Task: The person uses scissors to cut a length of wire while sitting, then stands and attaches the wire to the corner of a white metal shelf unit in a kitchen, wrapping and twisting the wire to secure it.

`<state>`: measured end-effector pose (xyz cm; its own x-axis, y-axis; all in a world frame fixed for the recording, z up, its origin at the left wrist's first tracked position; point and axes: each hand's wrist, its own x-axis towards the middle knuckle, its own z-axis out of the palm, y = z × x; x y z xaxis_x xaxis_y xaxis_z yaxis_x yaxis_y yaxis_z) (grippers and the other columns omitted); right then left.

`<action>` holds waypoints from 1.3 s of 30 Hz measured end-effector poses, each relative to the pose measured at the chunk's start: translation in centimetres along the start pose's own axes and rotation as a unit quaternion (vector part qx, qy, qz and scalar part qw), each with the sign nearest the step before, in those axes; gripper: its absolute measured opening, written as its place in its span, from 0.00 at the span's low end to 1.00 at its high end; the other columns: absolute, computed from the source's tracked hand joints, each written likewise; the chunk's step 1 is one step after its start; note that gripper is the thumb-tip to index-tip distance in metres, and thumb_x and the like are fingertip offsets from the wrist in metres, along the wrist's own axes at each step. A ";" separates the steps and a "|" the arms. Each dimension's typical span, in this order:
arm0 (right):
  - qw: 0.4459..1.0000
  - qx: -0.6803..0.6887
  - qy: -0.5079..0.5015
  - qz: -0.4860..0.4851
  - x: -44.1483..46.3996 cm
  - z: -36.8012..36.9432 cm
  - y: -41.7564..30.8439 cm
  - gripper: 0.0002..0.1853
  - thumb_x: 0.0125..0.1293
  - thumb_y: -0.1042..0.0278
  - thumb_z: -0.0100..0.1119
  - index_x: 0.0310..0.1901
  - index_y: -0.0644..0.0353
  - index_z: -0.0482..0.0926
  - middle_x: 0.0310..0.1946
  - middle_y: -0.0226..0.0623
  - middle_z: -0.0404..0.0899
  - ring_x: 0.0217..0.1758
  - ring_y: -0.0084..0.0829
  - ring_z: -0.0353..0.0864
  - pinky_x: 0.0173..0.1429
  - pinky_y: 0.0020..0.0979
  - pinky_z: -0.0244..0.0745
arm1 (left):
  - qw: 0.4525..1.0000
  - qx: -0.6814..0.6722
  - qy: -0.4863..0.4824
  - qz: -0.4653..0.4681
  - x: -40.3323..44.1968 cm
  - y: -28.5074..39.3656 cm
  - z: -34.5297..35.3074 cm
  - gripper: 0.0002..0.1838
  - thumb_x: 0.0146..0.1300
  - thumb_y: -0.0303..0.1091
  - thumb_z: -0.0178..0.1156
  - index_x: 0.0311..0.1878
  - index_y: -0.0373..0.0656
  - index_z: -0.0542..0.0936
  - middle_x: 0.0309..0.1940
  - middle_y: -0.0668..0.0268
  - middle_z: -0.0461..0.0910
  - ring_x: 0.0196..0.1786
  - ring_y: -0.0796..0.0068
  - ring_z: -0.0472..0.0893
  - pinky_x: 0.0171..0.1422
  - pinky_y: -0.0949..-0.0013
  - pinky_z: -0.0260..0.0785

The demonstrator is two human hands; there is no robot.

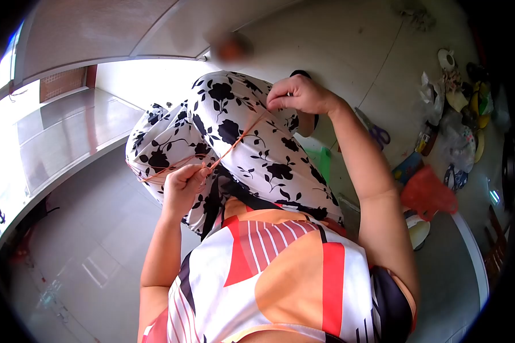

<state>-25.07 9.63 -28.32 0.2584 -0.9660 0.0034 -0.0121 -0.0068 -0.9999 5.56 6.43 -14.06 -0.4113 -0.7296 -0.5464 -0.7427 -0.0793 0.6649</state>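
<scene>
Thin orange string (pixel 236 143) stretches over my lap between my two hands. My left hand (pixel 183 184) is closed, pinching several strands by what looks like a knot or bunch near the fingertips. A loose loop of the string drapes to the left across the patterned trousers (pixel 280 171). Higher up and to the right, my right hand (pixel 300 95) is closed in a pinch above the knee. The strands run up toward its fingertips and grow too fine there to follow to the end.
Scissors with purple handles (pixel 379 136) lie on the floor right of my leg, near a green object (pixel 321 161). Further right are a red bag (pixel 429 193), clear plastic bags (pixel 459 140) and mixed clutter. A shiny low ledge (pixel 68 137) runs along the left.
</scene>
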 end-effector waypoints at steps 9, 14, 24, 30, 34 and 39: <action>0.745 -0.300 0.420 0.422 -14.8 -3.1 18.6 0.15 0.56 0.67 0.57 0.46 0.61 0.75 0.45 0.42 0.75 0.51 0.43 0.74 0.54 0.37 0.70 | 0.998 0.035 0.040 -0.031 -0.5 0.1 0.3 0.06 0.59 0.27 0.57 0.34 0.34 0.79 0.19 0.71 0.73 0.23 0.86 0.68 0.28 0.80 0.62; 0.613 -0.331 0.354 0.625 -27.8 3.3 22.8 0.17 0.56 0.72 0.51 0.50 0.59 0.70 0.51 0.46 0.70 0.55 0.45 0.69 0.53 0.42 0.69 | 0.998 0.046 -0.022 -0.043 -1.1 0.9 0.2 0.05 0.58 0.26 0.58 0.35 0.35 0.80 0.22 0.68 0.77 0.26 0.87 0.71 0.32 0.80 0.64; 0.550 -0.463 0.343 0.605 -27.0 2.5 25.9 0.17 0.60 0.68 0.49 0.51 0.59 0.67 0.53 0.43 0.69 0.56 0.40 0.69 0.55 0.41 0.68 | 0.985 0.084 -0.145 -0.045 -1.5 3.7 -1.5 0.06 0.57 0.26 0.59 0.36 0.35 0.80 0.26 0.64 0.79 0.30 0.81 0.75 0.37 0.77 0.67; 0.557 -0.417 0.309 0.649 -26.1 0.8 23.7 0.18 0.62 0.66 0.50 0.53 0.60 0.65 0.51 0.45 0.70 0.53 0.41 0.72 0.53 0.42 0.69 | 0.975 -0.026 -0.164 -0.149 -2.6 4.3 -1.9 0.06 0.59 0.27 0.59 0.35 0.33 0.79 0.28 0.66 0.81 0.32 0.82 0.77 0.36 0.79 0.68; 0.540 -0.367 0.332 0.681 -26.3 1.2 21.8 0.19 0.61 0.63 0.52 0.54 0.57 0.65 0.52 0.44 0.70 0.53 0.43 0.72 0.50 0.43 0.70 | 0.975 -0.083 -0.149 -0.139 -3.0 4.2 -2.3 0.08 0.59 0.29 0.60 0.35 0.33 0.79 0.27 0.67 0.80 0.31 0.83 0.76 0.35 0.79 0.68; 0.531 -0.339 0.299 0.717 -29.2 2.5 25.3 0.23 0.59 0.58 0.55 0.55 0.53 0.65 0.54 0.43 0.67 0.55 0.45 0.70 0.50 0.43 0.70 | 0.968 -0.135 -0.140 -0.156 -3.3 4.6 -2.6 0.08 0.58 0.31 0.60 0.34 0.35 0.80 0.26 0.68 0.80 0.26 0.86 0.72 0.27 0.80 0.63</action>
<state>-30.48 38.31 -53.74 -0.8358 -0.0115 -0.5489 -0.1792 0.9508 0.2529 4.90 6.70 -7.92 -0.3444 -0.4318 -0.8336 -0.7038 -0.4688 0.5337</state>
